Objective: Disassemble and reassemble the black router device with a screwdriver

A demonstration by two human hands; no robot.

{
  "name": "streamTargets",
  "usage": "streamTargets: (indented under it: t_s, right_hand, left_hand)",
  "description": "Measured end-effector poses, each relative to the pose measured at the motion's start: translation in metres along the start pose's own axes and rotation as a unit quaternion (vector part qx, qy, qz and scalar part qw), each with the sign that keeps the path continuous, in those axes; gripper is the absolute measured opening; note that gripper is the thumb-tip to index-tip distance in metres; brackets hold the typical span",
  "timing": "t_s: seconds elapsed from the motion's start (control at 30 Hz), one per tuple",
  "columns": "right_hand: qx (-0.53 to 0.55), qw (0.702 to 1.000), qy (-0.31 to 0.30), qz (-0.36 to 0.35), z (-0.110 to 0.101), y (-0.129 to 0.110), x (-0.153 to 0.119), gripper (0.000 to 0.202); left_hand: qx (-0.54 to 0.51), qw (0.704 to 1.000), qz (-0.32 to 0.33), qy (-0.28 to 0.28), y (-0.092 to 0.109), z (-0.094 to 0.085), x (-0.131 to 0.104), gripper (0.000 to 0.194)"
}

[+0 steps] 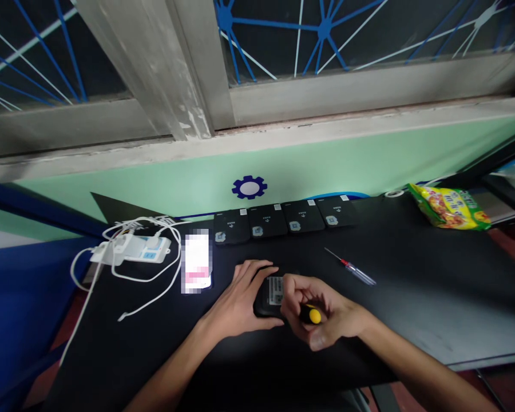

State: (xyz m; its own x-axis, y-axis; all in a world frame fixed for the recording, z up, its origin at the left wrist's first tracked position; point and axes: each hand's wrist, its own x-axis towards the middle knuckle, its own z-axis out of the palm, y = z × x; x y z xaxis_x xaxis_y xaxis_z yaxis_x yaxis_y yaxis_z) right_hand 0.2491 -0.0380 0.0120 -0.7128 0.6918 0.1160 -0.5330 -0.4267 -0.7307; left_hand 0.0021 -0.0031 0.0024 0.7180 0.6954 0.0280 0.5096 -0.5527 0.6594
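A small black box-shaped device [262,301] with a white printed label [276,290] lies on the black table in front of me. My left hand [244,297] grips it from the left, fingers along the far edge and thumb at the near edge. Over its right part, my right hand [313,309] is closed around a screwdriver [311,314] with a black and yellow handle. The handle's end points toward me; its shaft and tip are hidden by my fingers. Another screwdriver [354,269], with a clear handle and red collar, rests to the right, apart from both hands.
Several flat black devices [268,222] stand in a row along the green wall. Left of my hands lie a lit phone [196,260], a white power strip [148,250] and loose white cables [154,300]. A yellow-green snack bag [450,209] sits at the back right.
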Motion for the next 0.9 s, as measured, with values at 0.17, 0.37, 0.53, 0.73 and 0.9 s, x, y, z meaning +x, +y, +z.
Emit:
streamTargets:
  t_s: [0.17, 0.37, 0.53, 0.73, 0.9]
  right_hand:
    - [-0.054, 0.998, -0.002, -0.026, -0.002, -0.005, 0.003, 0.04]
    - [-0.09, 0.995, 0.0, -0.035, -0.002, -0.006, 0.004, 0.029]
    - [-0.066, 0.997, 0.015, -0.038, -0.007, -0.003, 0.002, 0.036]
    - [-0.073, 0.995, 0.02, -0.061, -0.009, -0.003, 0.002, 0.039]
    - [-0.099, 0.992, 0.03, -0.078, -0.011, -0.001, 0.003, 0.04]
  left_hand:
    - [-0.003, 1.0, 0.004, 0.003, 0.0, 0.0, 0.0, 0.097]
    - [-0.01, 1.0, -0.013, 0.006, 0.0, 0.001, -0.001, 0.12]
    - [-0.009, 1.0, -0.016, 0.006, -0.001, 0.002, -0.002, 0.123]
    - [-0.008, 1.0, -0.011, 0.012, 0.0, 0.001, -0.001, 0.124]
    - [-0.008, 1.0, -0.006, 0.017, -0.002, 0.004, -0.001, 0.123]
